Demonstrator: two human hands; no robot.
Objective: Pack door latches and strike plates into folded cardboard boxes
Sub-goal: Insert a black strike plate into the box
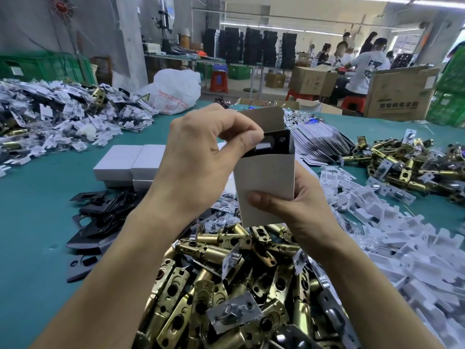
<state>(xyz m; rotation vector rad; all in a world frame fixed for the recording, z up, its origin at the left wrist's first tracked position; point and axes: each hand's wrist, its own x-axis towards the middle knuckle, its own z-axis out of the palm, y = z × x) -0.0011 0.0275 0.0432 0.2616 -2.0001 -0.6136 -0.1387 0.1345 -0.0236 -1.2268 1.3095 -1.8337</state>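
Note:
My right hand (292, 205) grips an upright white cardboard box (266, 175) from below, its top flap standing open. My left hand (201, 152) pinches a black strike plate (274, 143) at the box mouth; the plate sits partly inside the box. A heap of brass door latches (226, 285) lies on the table right under my hands. Loose black strike plates (98, 217) are piled to the left of that heap.
Closed white boxes (128, 162) sit on the green table (37, 210) ahead left. White inserts (402, 248) spread at right, more brass latches (412, 162) beyond them, flat cartons (319, 139) behind the box. Bagged parts (50, 114) fill the far left. People work in the background.

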